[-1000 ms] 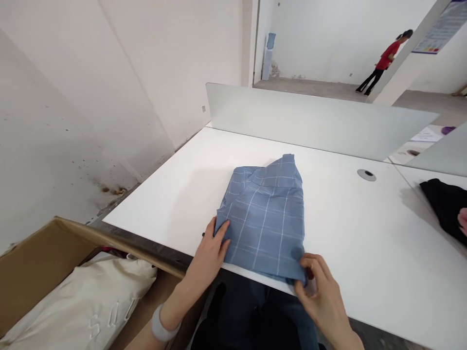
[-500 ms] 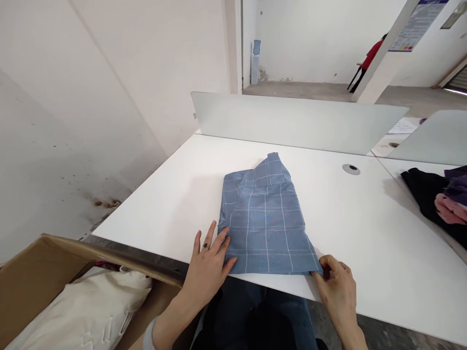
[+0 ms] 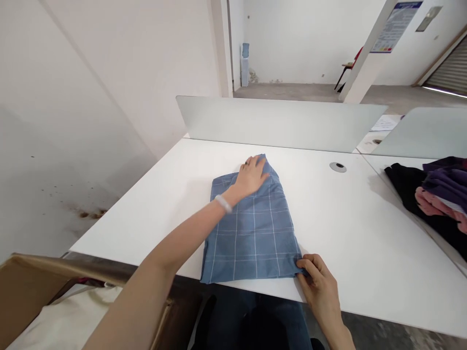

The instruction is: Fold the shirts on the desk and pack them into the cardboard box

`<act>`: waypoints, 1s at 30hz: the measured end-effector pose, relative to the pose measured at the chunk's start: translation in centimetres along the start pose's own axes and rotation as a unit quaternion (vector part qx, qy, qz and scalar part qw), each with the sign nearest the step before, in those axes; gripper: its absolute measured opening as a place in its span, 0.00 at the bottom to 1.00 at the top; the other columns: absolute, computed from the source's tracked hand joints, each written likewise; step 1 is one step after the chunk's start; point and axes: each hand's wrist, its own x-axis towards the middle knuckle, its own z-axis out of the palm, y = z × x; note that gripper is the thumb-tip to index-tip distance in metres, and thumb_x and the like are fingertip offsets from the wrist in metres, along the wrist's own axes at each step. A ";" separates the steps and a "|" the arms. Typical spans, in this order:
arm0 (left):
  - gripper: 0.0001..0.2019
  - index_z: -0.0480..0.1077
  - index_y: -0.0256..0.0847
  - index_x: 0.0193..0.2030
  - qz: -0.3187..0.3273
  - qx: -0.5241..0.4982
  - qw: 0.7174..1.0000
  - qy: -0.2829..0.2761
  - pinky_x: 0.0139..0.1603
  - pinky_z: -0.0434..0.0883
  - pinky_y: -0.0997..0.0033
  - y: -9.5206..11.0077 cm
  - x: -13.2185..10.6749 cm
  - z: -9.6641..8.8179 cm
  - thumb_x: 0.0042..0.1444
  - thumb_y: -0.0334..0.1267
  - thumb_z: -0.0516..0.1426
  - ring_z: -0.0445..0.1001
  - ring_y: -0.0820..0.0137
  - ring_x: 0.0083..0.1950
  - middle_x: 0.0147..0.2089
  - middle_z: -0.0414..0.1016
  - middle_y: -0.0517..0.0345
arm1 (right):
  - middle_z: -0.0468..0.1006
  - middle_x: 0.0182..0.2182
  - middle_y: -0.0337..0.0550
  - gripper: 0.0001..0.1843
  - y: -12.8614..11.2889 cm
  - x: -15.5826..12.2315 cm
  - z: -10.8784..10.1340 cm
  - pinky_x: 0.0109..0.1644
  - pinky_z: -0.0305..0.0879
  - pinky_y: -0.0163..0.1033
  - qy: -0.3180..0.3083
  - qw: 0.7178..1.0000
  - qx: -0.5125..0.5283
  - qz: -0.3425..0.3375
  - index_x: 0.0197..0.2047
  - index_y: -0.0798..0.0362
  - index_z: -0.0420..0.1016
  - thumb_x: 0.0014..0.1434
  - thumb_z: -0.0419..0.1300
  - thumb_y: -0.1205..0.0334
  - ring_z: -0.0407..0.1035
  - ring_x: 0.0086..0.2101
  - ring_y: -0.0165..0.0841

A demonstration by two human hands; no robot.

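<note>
A folded blue garment with a white check (image 3: 251, 238) lies on the white table (image 3: 321, 214), its lower edge along the table's front edge. My left hand (image 3: 252, 176) reaches across it to the far end, fingers spread over the narrow top of the cloth. A ring and a pale band at the wrist show on that arm. At the near right corner, my right hand (image 3: 317, 279) pinches the cloth between thumb and fingers. The left forearm covers part of the garment's left side.
A cardboard box (image 3: 32, 277) holding cream cloth (image 3: 80, 316) stands at lower left. Black, purple and pink clothes (image 3: 434, 194) are piled at the right. A low frosted divider (image 3: 284, 124) runs along the back; a round cable hole (image 3: 338, 167) lies before it.
My left hand has gone from the garment's near left edge to its far end. My right hand keeps its pinch on the near right corner. The view has shifted slightly right.
</note>
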 end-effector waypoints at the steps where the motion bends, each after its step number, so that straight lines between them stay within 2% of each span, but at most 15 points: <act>1: 0.27 0.54 0.29 0.66 -0.041 -0.007 0.999 0.003 0.61 0.60 0.50 -0.2 2.5 0.8 0.65 0.41 0.52 0.54 0.48 0.68 0.68 0.54 0.32 | 0.70 0.35 0.44 0.08 0.0 0.1 0.0 0.28 0.63 0.33 0.003 1.000 0.000 -0.003 0.37 0.50 0.67 0.59 0.49 0.70 0.69 0.31 0.31; 3: 0.32 0.53 0.31 0.67 -0.087 -0.014 0.996 -0.023 0.57 0.63 0.51 -0.5 6.4 2.3 0.62 0.48 0.54 0.60 0.47 0.63 0.64 0.59 0.33 | 0.70 0.34 0.43 0.09 -0.1 0.1 0.1 0.29 0.63 0.31 0.011 1.000 0.000 -0.013 0.37 0.51 0.67 0.58 0.49 0.72 0.68 0.30 0.29; 4: 0.30 0.57 0.34 0.65 -0.086 -0.013 0.995 -0.042 0.56 0.64 0.54 -0.6 7.8 2.9 0.61 0.49 0.55 0.64 0.50 0.61 0.61 0.64 0.36 | 0.69 0.34 0.42 0.09 0.0 0.1 0.1 0.29 0.63 0.30 0.014 1.000 0.001 -0.018 0.37 0.51 0.66 0.58 0.49 0.73 0.67 0.30 0.29; 6: 0.21 0.66 0.37 0.57 -0.058 -0.004 0.996 -0.067 0.53 0.65 0.60 -0.6 9.4 3.9 0.62 0.46 0.55 0.69 0.56 0.55 0.55 0.70 0.44 | 0.68 0.34 0.42 0.10 0.1 0.1 0.2 0.30 0.63 0.29 0.013 1.000 0.008 -0.026 0.37 0.51 0.65 0.57 0.49 0.75 0.67 0.31 0.28; 8: 0.13 0.70 0.38 0.51 -0.033 0.008 0.998 -0.060 0.53 0.64 0.64 -0.6 10.0 5.0 0.64 0.40 0.52 0.69 0.60 0.53 0.51 0.72 0.47 | 0.68 0.34 0.41 0.11 0.2 0.1 0.2 0.31 0.62 0.29 0.004 0.999 0.024 -0.030 0.36 0.51 0.65 0.56 0.49 0.76 0.67 0.31 0.28; 10: 0.12 0.69 0.37 0.51 -0.033 0.019 0.999 -0.037 0.53 0.63 0.63 -0.6 9.9 6.2 0.66 0.38 0.50 0.68 0.59 0.54 0.52 0.71 0.46 | 0.67 0.34 0.40 0.12 0.2 0.1 0.1 0.30 0.61 0.28 -0.005 0.998 0.041 -0.036 0.35 0.51 0.64 0.54 0.49 0.77 0.66 0.30 0.27; 14: 0.12 0.68 0.39 0.51 -0.047 0.036 0.998 0.001 0.52 0.63 0.63 -0.5 9.0 8.4 0.66 0.39 0.49 0.66 0.57 0.55 0.52 0.69 0.45 | 0.65 0.32 0.39 0.12 0.1 0.1 0.0 0.29 0.60 0.27 -0.007 0.998 0.047 -0.035 0.34 0.51 0.61 0.52 0.49 0.78 0.63 0.28 0.26; 16: 0.13 0.68 0.40 0.51 -0.065 0.032 0.997 0.025 0.51 0.63 0.64 -0.6 8.5 8.8 0.66 0.42 0.50 0.65 0.58 0.56 0.53 0.68 0.45 | 0.64 0.32 0.38 0.12 0.1 0.1 0.1 0.29 0.60 0.28 -0.004 0.999 0.041 -0.034 0.34 0.51 0.61 0.52 0.49 0.78 0.63 0.28 0.26; 19: 0.20 0.65 0.42 0.56 -0.110 -0.025 0.992 0.061 0.51 0.64 0.63 -1.3 8.4 8.1 0.66 0.51 0.48 0.67 0.58 0.54 0.57 0.66 0.46 | 0.64 0.32 0.38 0.13 0.0 0.1 0.1 0.29 0.60 0.28 0.000 0.999 0.037 -0.030 0.34 0.51 0.61 0.51 0.48 0.78 0.62 0.29 0.26; 21: 0.22 0.65 0.44 0.56 -0.156 -0.100 0.981 0.065 0.52 0.63 0.62 -2.4 8.7 7.0 0.66 0.54 0.44 0.68 0.58 0.54 0.57 0.67 0.46 | 0.64 0.32 0.38 0.13 0.0 0.0 0.1 0.29 0.59 0.28 0.003 0.999 0.037 -0.027 0.35 0.51 0.61 0.51 0.48 0.79 0.62 0.28 0.26; 23: 0.23 0.69 0.41 0.50 -0.208 -0.181 0.961 0.030 0.54 0.62 0.61 -3.8 9.1 5.8 0.67 0.53 0.42 0.68 0.56 0.56 0.53 0.71 0.45 | 0.64 0.32 0.38 0.13 0.0 0.0 0.1 0.29 0.59 0.28 0.004 0.999 0.038 -0.030 0.35 0.51 0.62 0.51 0.48 0.78 0.62 0.28 0.26; 25: 0.23 0.71 0.37 0.39 -0.240 -0.245 0.939 -0.017 0.53 0.62 0.61 -5.1 9.5 4.9 0.66 0.52 0.42 0.69 0.54 0.53 0.45 0.74 0.43 | 0.65 0.32 0.38 0.13 0.0 0.1 0.0 0.28 0.58 0.27 0.005 0.999 0.038 -0.030 0.35 0.51 0.62 0.51 0.48 0.78 0.62 0.28 0.26; 27: 0.23 0.70 0.36 0.31 -0.242 -0.288 0.925 -0.052 0.48 0.65 0.62 -5.9 9.6 4.3 0.65 0.50 0.45 0.73 0.56 0.47 0.38 0.75 0.44 | 0.65 0.32 0.38 0.13 0.0 0.1 0.0 0.27 0.58 0.27 0.002 0.999 0.040 -0.033 0.35 0.50 0.62 0.51 0.49 0.78 0.62 0.29 0.26; 30: 0.19 0.71 0.37 0.31 -0.214 -0.348 0.909 -0.084 0.43 0.67 0.65 -6.2 9.7 3.9 0.63 0.49 0.50 0.74 0.62 0.38 0.34 0.76 0.49 | 0.65 0.32 0.38 0.13 -0.1 0.3 -0.1 0.28 0.59 0.28 0.001 0.999 0.041 -0.032 0.35 0.50 0.62 0.51 0.49 0.78 0.63 0.29 0.26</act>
